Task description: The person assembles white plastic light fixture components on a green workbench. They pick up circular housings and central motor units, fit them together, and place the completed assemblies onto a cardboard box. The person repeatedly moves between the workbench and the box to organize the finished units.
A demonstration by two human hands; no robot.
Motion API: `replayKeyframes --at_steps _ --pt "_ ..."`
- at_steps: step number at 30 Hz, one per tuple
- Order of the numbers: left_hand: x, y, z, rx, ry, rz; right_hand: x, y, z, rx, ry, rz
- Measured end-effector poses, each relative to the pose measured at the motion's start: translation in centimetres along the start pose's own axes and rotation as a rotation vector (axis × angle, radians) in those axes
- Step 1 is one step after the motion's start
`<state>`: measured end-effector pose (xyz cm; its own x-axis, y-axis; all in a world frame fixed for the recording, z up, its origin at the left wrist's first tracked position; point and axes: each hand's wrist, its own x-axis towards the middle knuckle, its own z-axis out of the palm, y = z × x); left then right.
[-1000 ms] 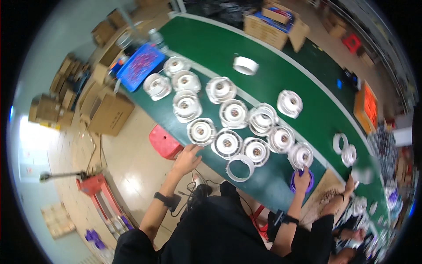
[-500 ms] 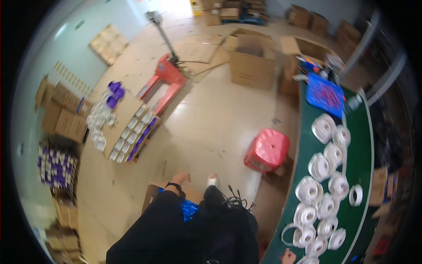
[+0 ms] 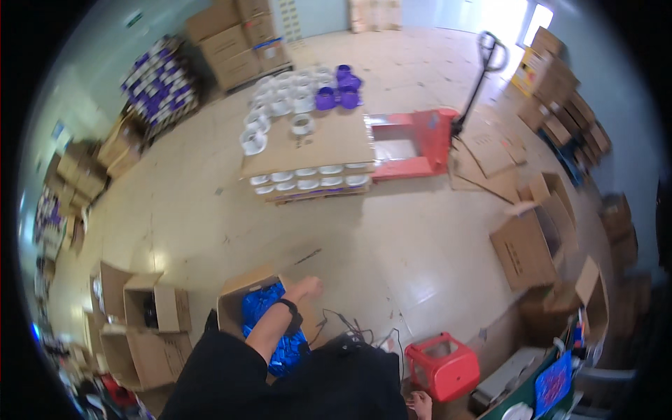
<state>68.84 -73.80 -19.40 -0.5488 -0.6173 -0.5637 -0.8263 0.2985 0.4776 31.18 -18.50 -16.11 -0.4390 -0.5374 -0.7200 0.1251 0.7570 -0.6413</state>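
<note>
My left hand, with a black band on its wrist, is held out over the right side of an open cardboard box. Its fingers look loosely curled, and I see nothing in them. Inside the box lie blue shiny packets, partly covered by my forearm. My right hand is low at the bottom edge, beside a red plastic stool. Those fingers are curled in, with no object visible in them. Dark cables show just beyond my dark clothing.
Ahead, a cardboard-topped pallet stack bears white and purple round parts, with a red pallet jack beside it. Open cartons stand at left and right. A green table with a blue tray is at lower right.
My view has swung left: the pallet stack and jack now sit further right, and the table has slid to the lower right. More of the box with blue packets shows.
</note>
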Motion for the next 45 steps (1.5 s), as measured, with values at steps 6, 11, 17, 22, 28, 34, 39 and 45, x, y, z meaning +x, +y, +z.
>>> replayKeyframes --at_steps 6,11,17,22,28,34,39,45 --pt "-0.2 -4.8 -4.7 -0.207 0.167 -0.171 14.2 -17.1 0.8 -0.163 -0.265 0.242" --pt "-4.0 -9.2 -5.5 -0.437 0.159 -0.474 28.9 -26.7 0.8 -0.245 -0.303 0.030" --pt "-3.3 -12.8 -13.5 -0.950 0.538 -0.623 45.7 -45.0 6.9 -0.650 -0.447 -0.151" --pt "9.2 -18.3 -28.8 -0.671 0.781 -0.641 55.4 -66.0 18.8 -0.900 -0.400 -0.590" --pt "22.7 -34.7 -52.1 -0.338 0.871 -0.678 56.0 -82.7 42.7 -0.776 -0.520 -0.762" --pt "33.3 -38.6 -61.3 -0.354 0.521 -0.893 52.3 -88.1 61.5 -0.866 -0.642 -0.852" --pt "34.3 -42.0 -58.0 -0.569 0.742 -0.813 53.1 -93.1 71.8 -0.880 -0.429 -1.142" --pt "35.2 -41.5 -59.4 -0.517 0.682 -0.873 57.3 -94.6 77.2 -1.165 -0.401 -1.162"
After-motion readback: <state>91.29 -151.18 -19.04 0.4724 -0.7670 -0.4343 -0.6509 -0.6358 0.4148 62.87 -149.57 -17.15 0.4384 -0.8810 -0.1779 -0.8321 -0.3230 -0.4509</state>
